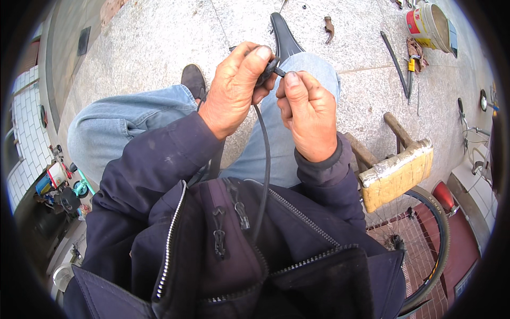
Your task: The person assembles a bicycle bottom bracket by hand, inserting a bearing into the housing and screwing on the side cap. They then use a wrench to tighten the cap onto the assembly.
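Note:
My left hand (pixel 241 85) grips a small dark, rounded part (pixel 267 73), mostly hidden by the fingers; what it is cannot be told. Beside it on the right, my right hand (pixel 305 107) pinches a short black piece (pixel 280 72) that sticks out from that part between thumb and fingers. A black cable (pixel 266 147) hangs from below my left hand and runs down past the open jacket. Just beyond the hands, a black bicycle saddle (pixel 283 36) shows above my knee.
A claw hammer (pixel 329 30), a black strip (pixel 394 63), a yellow-handled tool (pixel 411 65) and a bucket (pixel 434 28) are on the stone floor. At the right stand a wooden stool with a taped seat (pixel 398 171) and a bicycle wheel (pixel 444 239).

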`<act>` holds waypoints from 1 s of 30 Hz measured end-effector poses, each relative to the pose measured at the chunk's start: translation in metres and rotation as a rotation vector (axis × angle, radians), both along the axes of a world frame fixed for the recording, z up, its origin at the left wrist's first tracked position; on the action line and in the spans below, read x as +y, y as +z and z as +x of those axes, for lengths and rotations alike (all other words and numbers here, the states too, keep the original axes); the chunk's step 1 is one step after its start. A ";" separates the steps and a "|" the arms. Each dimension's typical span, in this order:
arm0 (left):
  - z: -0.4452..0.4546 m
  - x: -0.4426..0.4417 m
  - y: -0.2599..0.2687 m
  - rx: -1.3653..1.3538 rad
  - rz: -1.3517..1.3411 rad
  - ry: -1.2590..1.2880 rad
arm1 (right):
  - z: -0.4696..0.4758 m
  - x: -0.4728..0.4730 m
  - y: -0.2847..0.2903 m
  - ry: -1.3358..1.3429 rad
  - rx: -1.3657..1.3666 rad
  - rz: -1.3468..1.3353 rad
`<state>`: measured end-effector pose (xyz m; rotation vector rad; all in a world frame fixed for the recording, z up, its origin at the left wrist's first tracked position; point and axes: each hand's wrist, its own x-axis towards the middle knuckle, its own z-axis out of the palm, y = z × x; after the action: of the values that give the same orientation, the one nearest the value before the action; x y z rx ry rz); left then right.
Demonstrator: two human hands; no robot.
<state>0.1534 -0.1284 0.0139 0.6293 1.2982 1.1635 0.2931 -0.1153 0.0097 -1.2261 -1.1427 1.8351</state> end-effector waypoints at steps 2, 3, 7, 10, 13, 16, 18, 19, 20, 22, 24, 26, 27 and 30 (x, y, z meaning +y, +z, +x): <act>0.001 -0.002 0.000 -0.153 -0.070 0.028 | -0.006 0.000 -0.003 -0.038 -0.129 0.261; 0.001 -0.003 0.000 -0.229 -0.104 0.041 | -0.009 0.001 -0.004 -0.069 -0.199 0.462; -0.007 -0.006 -0.005 -0.398 -0.203 0.020 | -0.013 0.005 -0.006 -0.049 -0.239 0.543; -0.011 -0.005 -0.003 -0.400 -0.213 -0.025 | -0.009 0.006 -0.007 -0.008 -0.363 0.719; -0.013 -0.003 -0.003 -0.449 -0.222 -0.057 | -0.003 0.013 -0.012 0.030 -0.447 0.904; -0.015 -0.003 -0.004 -0.482 -0.208 -0.069 | -0.002 0.012 -0.009 0.027 -0.290 0.550; -0.017 -0.002 -0.003 -0.395 -0.153 -0.087 | -0.004 0.010 -0.010 0.007 -0.280 0.541; -0.018 -0.002 -0.004 -0.404 -0.122 -0.110 | -0.005 0.009 -0.010 -0.003 -0.274 0.538; -0.021 -0.003 -0.006 -0.413 -0.090 -0.132 | -0.005 0.009 -0.011 -0.007 -0.251 0.492; -0.026 -0.004 -0.006 -0.414 -0.050 -0.180 | -0.005 0.008 -0.012 -0.013 -0.203 0.403; -0.030 -0.002 0.000 -0.399 -0.033 -0.231 | -0.004 0.009 -0.007 -0.014 -0.178 0.391; -0.029 -0.002 0.003 -0.311 -0.023 -0.249 | -0.004 0.009 -0.007 -0.034 -0.122 0.387; -0.028 -0.002 0.005 -0.272 -0.018 -0.260 | -0.002 0.009 -0.006 -0.023 -0.107 0.355; -0.030 -0.001 0.007 -0.244 0.027 -0.257 | 0.001 0.008 -0.003 -0.010 -0.030 0.262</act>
<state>0.1235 -0.1290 0.0209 0.6322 0.9658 1.0117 0.2946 -0.1073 0.0071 -1.1080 -1.3428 1.6043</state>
